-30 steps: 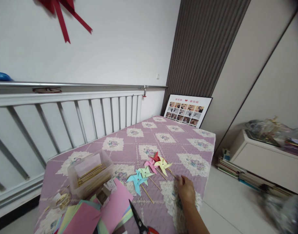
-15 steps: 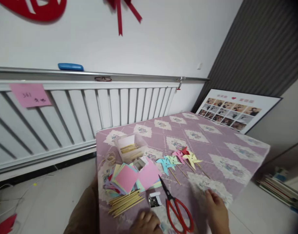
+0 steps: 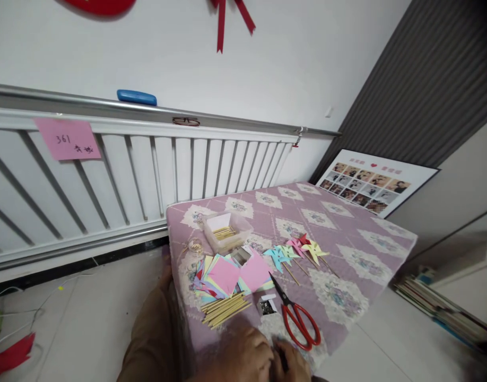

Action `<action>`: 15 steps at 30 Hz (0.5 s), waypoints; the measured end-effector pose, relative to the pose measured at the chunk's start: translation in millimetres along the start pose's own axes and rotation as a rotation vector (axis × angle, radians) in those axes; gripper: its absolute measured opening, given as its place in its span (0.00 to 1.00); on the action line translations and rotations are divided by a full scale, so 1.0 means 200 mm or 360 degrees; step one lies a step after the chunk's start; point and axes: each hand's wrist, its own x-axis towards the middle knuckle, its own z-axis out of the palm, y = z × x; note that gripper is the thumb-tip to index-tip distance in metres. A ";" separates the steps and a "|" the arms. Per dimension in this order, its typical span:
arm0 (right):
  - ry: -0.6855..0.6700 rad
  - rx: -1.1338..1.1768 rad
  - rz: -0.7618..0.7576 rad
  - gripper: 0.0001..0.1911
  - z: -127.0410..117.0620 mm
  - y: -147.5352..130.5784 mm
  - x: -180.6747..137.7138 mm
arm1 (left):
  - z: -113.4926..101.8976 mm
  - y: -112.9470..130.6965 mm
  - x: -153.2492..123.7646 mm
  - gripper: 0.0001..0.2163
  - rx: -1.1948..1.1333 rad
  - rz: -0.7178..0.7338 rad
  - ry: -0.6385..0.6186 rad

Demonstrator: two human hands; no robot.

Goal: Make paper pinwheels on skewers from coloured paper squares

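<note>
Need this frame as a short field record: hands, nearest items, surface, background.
left hand: at near edge of table, meets the right hand; whether it holds anything is hidden
right hand: beside left hand, fingers curled, grip unclear
nearest: red scissors, shut, flat; wooden sticks in loose bundle
also on top: coloured paper squares, clear box with sticks, row of paper pinwheels
surface: purple quilted cover
background: white radiator, pink note
</note>
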 end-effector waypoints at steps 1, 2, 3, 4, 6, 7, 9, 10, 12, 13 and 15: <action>-0.0016 -0.0063 0.0014 0.18 0.00 -0.05 0.00 | -0.07 -0.04 -0.02 0.03 -0.0047 -0.0147 0.0092; 0.0002 -0.0127 0.0079 0.20 0.01 -0.11 0.01 | -0.15 -0.10 -0.03 0.04 -0.0069 -0.0357 0.0210; 0.0017 -0.0198 0.0159 0.21 0.01 -0.16 0.01 | -0.23 -0.18 -0.04 0.06 -0.0056 -0.0539 0.0272; 0.0044 -0.0265 0.0228 0.21 0.01 -0.21 0.01 | -0.31 -0.26 -0.04 0.08 -0.0021 -0.0687 0.0285; 0.0088 -0.0370 0.0287 0.21 0.02 -0.29 0.01 | -0.45 -0.43 -0.02 0.10 0.0021 -0.0779 0.0309; 0.0102 -0.0400 0.0281 0.20 0.02 -0.31 0.01 | -0.49 -0.51 -0.01 0.11 0.0030 -0.0784 0.0288; 0.0119 -0.0429 0.0236 0.19 0.03 -0.33 0.00 | -0.55 -0.64 0.01 0.13 0.0028 -0.0731 0.0179; 0.0120 -0.0435 0.0215 0.18 0.03 -0.33 0.00 | -0.56 -0.69 0.02 0.13 0.0019 -0.0684 0.0103; 0.0119 -0.0460 0.0197 0.17 0.04 -0.32 -0.01 | -0.57 -0.76 0.02 0.13 0.0007 -0.0599 -0.0051; 0.0119 -0.0480 0.0197 0.17 0.04 -0.31 -0.01 | -0.57 -0.79 0.02 0.13 0.0002 -0.0563 -0.0120; 0.0116 -0.0521 0.0202 0.16 0.04 -0.30 -0.01 | -0.56 -0.83 0.01 0.11 -0.0002 -0.0510 -0.0231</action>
